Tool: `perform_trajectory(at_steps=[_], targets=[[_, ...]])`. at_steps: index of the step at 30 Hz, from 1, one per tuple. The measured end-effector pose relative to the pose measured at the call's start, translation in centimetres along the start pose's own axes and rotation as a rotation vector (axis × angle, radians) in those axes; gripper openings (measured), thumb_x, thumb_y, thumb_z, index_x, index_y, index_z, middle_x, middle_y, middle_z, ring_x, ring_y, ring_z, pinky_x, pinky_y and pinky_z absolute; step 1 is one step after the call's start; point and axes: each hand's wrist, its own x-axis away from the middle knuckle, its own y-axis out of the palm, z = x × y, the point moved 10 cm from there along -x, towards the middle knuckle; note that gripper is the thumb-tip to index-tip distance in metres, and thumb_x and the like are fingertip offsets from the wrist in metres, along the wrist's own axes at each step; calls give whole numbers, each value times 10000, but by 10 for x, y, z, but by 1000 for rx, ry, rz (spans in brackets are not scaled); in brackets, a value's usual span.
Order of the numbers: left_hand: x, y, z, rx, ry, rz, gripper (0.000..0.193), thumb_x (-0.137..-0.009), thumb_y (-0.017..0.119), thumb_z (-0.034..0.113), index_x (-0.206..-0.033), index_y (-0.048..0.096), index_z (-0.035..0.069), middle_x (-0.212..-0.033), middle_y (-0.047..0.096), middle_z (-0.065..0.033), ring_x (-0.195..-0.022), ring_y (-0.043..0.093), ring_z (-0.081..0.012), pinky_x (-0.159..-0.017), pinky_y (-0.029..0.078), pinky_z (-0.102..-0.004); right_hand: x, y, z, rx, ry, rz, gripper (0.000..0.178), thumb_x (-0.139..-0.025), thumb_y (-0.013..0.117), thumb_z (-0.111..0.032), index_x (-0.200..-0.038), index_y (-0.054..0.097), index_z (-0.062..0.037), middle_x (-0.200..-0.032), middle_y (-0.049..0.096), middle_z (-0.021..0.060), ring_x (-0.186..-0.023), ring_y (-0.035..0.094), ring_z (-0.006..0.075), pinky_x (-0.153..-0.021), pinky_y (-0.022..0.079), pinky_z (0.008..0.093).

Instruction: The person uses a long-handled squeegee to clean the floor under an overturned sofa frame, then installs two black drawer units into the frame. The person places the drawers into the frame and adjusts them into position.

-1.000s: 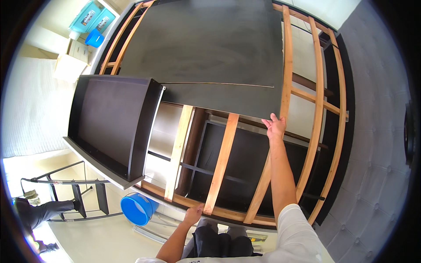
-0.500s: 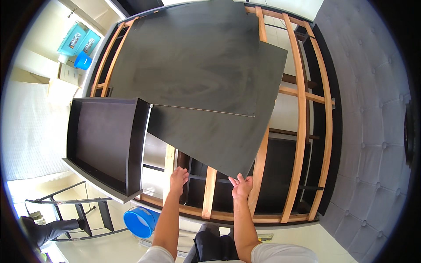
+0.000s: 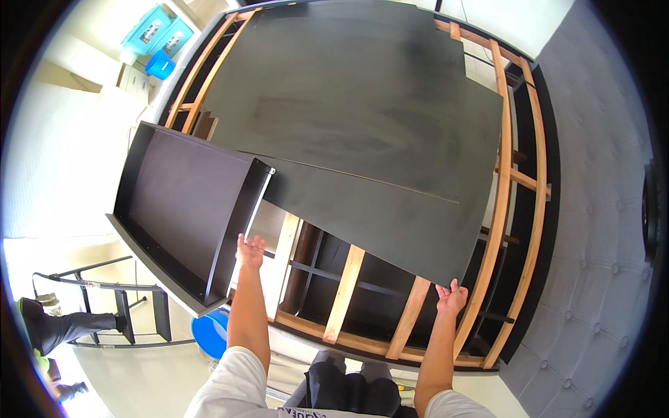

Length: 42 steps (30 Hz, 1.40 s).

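My right hand (image 3: pixel 451 297) pinches the near corner of a dark plywood panel (image 3: pixel 390 212), which lies across the wooden slats of a bed frame (image 3: pixel 343 296). A second large dark panel (image 3: pixel 334 90) rests on top of it and hides much of it. My left hand (image 3: pixel 251 252) has its fingers apart beside the outer side of a dark drawer (image 3: pixel 191 184); I cannot tell whether it touches. Tilted, the drawer sits over the frame's left part, with a metal runner along its right side.
A grey tufted headboard (image 3: pixel 592 216) stands along the right. At lower left are a blue bucket (image 3: pixel 211 336), a black step ladder (image 3: pixel 160 313) and another person's leg (image 3: pixel 80 329). Teal containers (image 3: pixel 157 31) and a small blue bucket (image 3: pixel 160 65) are at upper left.
My right hand has moved right with the panel corner, turning the lower panel so its near edge slants less. My left hand has shifted left and up to the drawer's side. The view has tilted.
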Motion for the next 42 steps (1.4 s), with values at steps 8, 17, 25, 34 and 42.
perform_trajectory(at_steps=[8,17,25,34,42], targets=[[2,22,70,-178,157,-52,245,-756,363,75,-957,404,-58,-1091,408,-191,-1017,442,-295,-773,401,-457,-30,-14,33,49,147,142,287,-756,568,-131,-871,307,-92,-789,519,95,-598,544,250,-549,482,421],[-34,99,84,-210,150,-126,176,-737,410,118,-846,440,-17,-1090,366,-135,-1055,383,-281,-780,396,-453,-86,41,-69,244,-34,-69,218,-772,556,-180,-815,361,-92,-747,533,75,-547,524,212,-586,470,393],[-34,104,27,-560,134,200,818,-702,578,275,-1244,21,18,-1179,344,-135,-1051,387,-254,-788,384,-421,47,11,-102,161,-56,-29,236,-774,549,-153,-733,320,-115,-740,534,70,-599,556,235,-554,482,400],[-84,87,-75,-422,-195,-170,231,-837,444,223,-955,457,25,-877,493,-74,-783,509,-192,-707,467,-308,37,-24,-108,147,-48,14,228,-786,521,-119,-707,307,-114,-673,544,103,-523,571,252,-442,503,376],[-55,96,-87,-218,-74,-381,175,-848,405,168,-826,469,6,-779,562,-69,-672,548,-128,-567,482,-218,3,-26,-144,232,-123,44,184,-792,519,-178,-766,357,-95,-656,543,72,-453,534,196,-412,479,321]])
